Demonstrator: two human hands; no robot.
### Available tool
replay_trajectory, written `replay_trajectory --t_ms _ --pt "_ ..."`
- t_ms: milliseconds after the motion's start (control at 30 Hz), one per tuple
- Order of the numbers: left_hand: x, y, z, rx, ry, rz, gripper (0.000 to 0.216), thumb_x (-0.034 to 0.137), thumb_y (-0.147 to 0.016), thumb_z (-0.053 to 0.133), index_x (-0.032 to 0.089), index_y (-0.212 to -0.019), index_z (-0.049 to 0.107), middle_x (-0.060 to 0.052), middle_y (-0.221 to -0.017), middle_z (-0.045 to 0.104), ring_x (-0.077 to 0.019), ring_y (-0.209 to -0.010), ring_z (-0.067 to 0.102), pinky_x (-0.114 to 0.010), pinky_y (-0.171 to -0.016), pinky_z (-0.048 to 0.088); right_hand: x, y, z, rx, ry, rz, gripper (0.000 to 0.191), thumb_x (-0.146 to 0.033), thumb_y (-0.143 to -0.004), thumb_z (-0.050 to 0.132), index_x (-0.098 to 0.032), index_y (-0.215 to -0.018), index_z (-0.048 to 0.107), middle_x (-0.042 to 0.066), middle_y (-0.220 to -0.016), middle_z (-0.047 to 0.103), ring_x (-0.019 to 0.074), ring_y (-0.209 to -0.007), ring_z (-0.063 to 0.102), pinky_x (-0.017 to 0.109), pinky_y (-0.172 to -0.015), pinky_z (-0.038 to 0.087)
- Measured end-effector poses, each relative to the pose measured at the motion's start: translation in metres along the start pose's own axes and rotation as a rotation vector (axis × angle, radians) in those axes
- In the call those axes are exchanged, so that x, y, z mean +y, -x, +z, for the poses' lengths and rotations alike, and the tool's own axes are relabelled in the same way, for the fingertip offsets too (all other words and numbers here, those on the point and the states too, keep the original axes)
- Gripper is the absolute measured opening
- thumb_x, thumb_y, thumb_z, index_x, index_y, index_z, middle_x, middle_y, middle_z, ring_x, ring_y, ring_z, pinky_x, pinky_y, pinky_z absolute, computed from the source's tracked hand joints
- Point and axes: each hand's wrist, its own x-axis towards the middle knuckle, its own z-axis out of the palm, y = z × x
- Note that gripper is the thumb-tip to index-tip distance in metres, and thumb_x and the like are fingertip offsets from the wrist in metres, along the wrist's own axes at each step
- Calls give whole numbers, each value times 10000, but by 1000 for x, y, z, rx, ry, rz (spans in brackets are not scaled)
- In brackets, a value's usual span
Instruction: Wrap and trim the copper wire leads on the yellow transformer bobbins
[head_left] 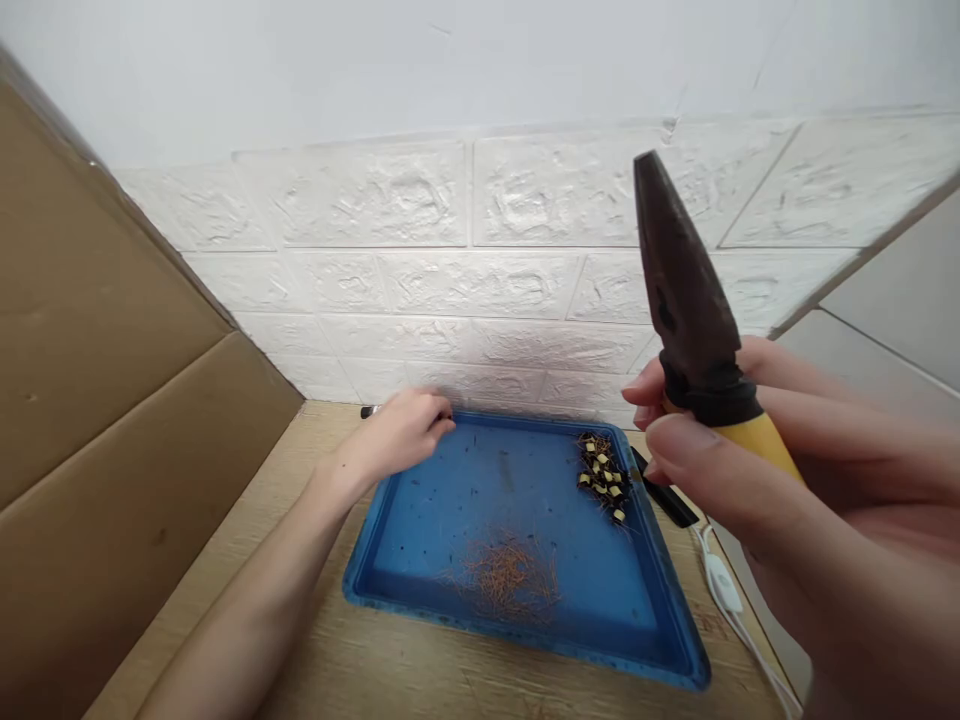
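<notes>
In my right hand (795, 500) is a pair of pliers (686, 270), raised close to the camera. Its dark metal jaws point up and are closed; my fingers wrap round the yellow handle. My left hand (412, 428) reaches over the far left corner of a blue tray (525, 655), fingers curled inward; what they hold, if anything, is hidden. Thin copper-coloured wire pieces (510, 577) lie heaped near the tray's front. Several small parts with pale yellow squares and dark bits (602, 475) are gathered at its back right.
A small dark object (368, 411) lies behind my left hand by the wall. Right of the tray are a black bar-shaped item (671, 500) and a white cable with an inline switch (724, 583). Cardboard (112, 400) stands at left; a white brick-patterned wall (420, 280) rises behind.
</notes>
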Motion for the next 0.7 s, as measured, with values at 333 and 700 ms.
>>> replay_trajectory --t_ms 333,700 --pt "-27 -7 34 -227 -157 -88 323 393 -1133 795 197 -1389 774 -126 -1425 789 -297 -1237 795 -522 -1064 703 -6 -2 -1 132 -133 186 411 -300 -898 908 -317 -546 697 -101 -867 845 120 -625 664 320 -452 382" --pt "-19 -5 29 -119 -129 22 266 421 -1144 780 172 -1236 793 -81 -1198 826 -242 -1040 812 -458 -959 712 25 -23 0 -45 24 106 348 -294 -862 804 -268 -526 715 15 -820 765 152 -637 598 347 -513 322"
